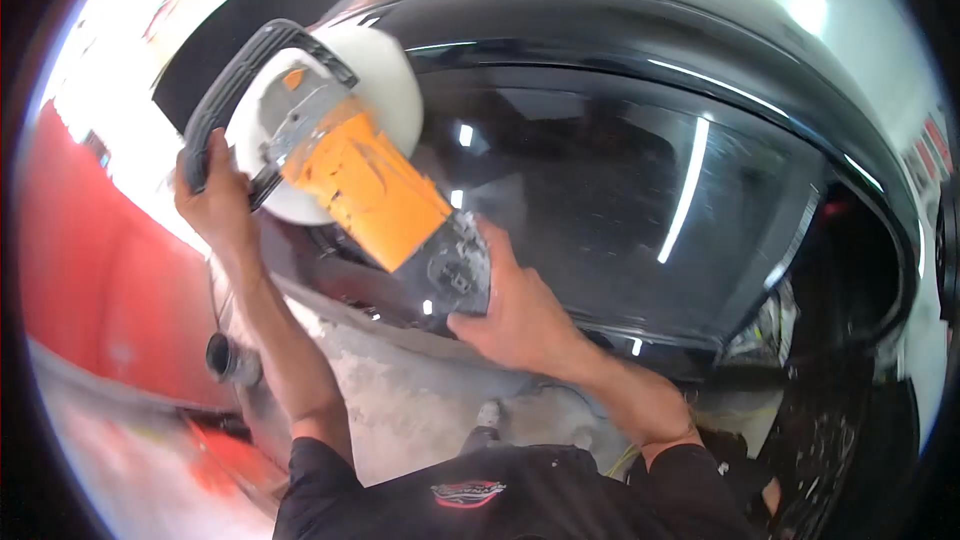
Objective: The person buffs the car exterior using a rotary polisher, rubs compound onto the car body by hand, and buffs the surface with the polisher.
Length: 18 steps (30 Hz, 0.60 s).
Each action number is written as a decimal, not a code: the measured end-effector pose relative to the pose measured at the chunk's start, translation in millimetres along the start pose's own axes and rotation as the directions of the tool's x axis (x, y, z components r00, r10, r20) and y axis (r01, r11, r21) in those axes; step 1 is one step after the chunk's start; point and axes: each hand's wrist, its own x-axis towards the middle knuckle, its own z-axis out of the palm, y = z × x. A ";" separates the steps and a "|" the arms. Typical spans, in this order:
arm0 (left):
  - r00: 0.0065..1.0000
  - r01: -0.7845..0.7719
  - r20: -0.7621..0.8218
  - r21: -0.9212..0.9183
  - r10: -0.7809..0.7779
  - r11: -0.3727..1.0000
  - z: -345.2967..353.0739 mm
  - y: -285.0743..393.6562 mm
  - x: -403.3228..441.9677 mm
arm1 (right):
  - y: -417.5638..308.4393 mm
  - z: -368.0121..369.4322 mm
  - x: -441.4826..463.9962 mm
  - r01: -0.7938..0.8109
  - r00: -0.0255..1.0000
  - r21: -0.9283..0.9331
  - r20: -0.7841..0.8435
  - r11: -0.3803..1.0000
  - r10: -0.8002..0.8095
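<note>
An orange and grey car polisher (375, 190) lies slantwise across the view, its white round pad (395, 80) against or just over the glossy black car panel (580, 170); I cannot tell if they touch. My left hand (218, 200) is closed round the lower end of the black loop handle (225, 90). Around the grey rear body of the polisher wraps my right hand (520, 300), thumb toward me. White smudges mark the grey housing. Light strips reflect in the black panel.
To the left stands a red car panel (120, 270). A dark cylindrical object (232, 360) is near the grey floor (390, 390) below my left arm. A dark opening (850, 260) in the car's body lies at right.
</note>
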 end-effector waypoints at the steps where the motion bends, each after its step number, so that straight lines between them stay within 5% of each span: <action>1: 0.999 -0.029 0.028 0.005 0.029 1.000 12.5 14.9 -11.6 | 1.1 -13.9 -19.7 -0.053 0.999 0.049 -0.006 0.997 0.053; 4: 0.987 -0.063 0.145 -0.067 0.072 0.996 58.0 65.5 -54.4 | 14.8 -53.5 -74.0 -0.155 0.984 0.190 -0.058 0.969 0.169; 9: 0.899 -0.132 0.407 -0.100 0.161 0.986 144.9 166.2 -139.7 | 39.4 -104.6 -175.2 -0.059 0.936 0.358 -0.305 0.932 0.176; 12: 0.825 -0.209 0.519 -0.090 0.225 0.974 197.1 223.2 -194.6 | 68.3 -119.2 -225.4 0.043 0.844 0.347 -0.515 0.937 0.152; 14: 0.694 -0.391 0.546 -0.263 0.470 0.882 234.6 241.1 -226.5 | 77.7 -137.8 -252.5 0.100 0.775 0.385 -0.608 0.918 0.170; 18: 0.559 -0.298 0.653 -0.416 0.510 0.859 306.4 307.9 -302.6 | 96.7 -173.8 -301.9 0.217 0.614 0.427 -0.759 0.878 0.217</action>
